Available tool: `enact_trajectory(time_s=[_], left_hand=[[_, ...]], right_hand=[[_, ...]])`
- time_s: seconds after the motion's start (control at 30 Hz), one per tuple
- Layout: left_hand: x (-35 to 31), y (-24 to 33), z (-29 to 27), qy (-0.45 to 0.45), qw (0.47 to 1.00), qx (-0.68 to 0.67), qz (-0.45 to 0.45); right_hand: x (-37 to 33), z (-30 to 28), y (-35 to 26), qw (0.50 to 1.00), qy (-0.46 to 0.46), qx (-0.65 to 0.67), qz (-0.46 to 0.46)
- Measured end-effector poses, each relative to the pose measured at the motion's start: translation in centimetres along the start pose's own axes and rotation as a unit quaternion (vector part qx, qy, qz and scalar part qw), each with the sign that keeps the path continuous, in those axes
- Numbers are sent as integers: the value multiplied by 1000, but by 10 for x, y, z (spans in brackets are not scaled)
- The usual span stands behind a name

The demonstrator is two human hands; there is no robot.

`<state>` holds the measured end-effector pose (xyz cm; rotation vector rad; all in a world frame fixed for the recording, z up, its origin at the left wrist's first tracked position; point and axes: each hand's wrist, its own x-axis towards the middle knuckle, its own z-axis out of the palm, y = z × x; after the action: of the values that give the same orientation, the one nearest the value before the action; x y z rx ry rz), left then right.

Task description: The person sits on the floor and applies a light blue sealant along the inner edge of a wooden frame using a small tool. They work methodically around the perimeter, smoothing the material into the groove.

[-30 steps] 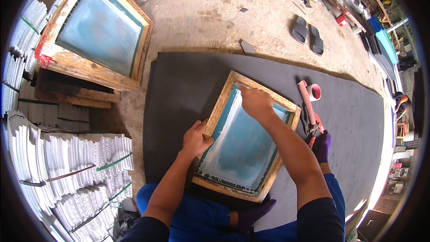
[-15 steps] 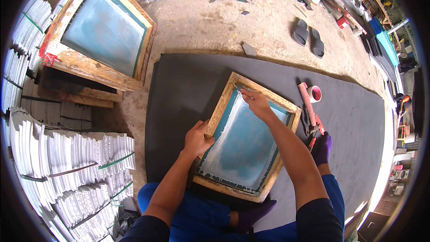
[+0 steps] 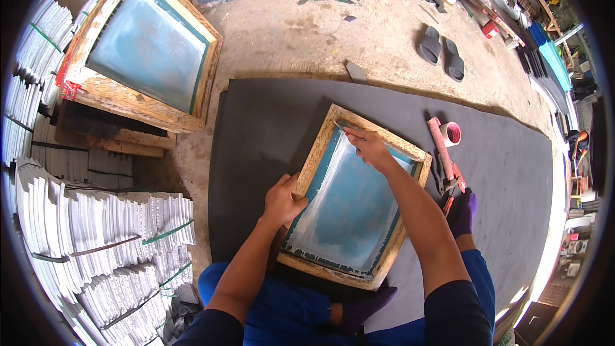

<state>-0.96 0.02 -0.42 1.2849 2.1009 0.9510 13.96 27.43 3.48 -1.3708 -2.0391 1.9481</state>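
R hand (image 3: 366, 147): fingers pinched narrow on a small thin tool, kind not clear, tip at the far-left inner corner of the screen-printing frame (image 3: 354, 197). L hand (image 3: 282, 200): fingers curled over the frame's left wooden rail, bracing it.

Risks (judgement): tool tip is on the mesh nr the corner; too much pressure could nick or tear it. If the L grip slips, the frame could skid on the dark mat (image 3: 269, 128).

Frame: rough pale wood, teal mesh w/ whitish streaks, lying flat on the mat in front of the person's knees. Roll of red tape (image 3: 451, 132) just beyond its right corner, apart.
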Motion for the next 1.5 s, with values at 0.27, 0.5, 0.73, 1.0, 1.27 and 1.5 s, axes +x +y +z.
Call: enact_trajectory(time_s=[0.27, 0.5, 0.73, 1.0, 1.27, 1.5], left_hand=[[1, 1, 2, 4, 1000, 1, 5], [-1, 1, 1, -1, 1000, -13, -17], [0, 0, 3, 4, 1000, -12, -8], [1, 1, -1, -10, 1000, -9, -14], [1, 0, 2, 2, 1000, 4, 8], [0, 5, -3, -15, 999, -15, -24]], right_hand=[[7, -8, 14, 991, 54, -106, -66], [17, -3, 30, 943, 100, -258, -183], [27, -17, 23, 991, 2, -99, -88], [8, -18, -5, 993, -67, 77, 63], [24, 2, 36, 893, 161, -280, -313], [9, 7, -5, 918, 122, -343, -161]])
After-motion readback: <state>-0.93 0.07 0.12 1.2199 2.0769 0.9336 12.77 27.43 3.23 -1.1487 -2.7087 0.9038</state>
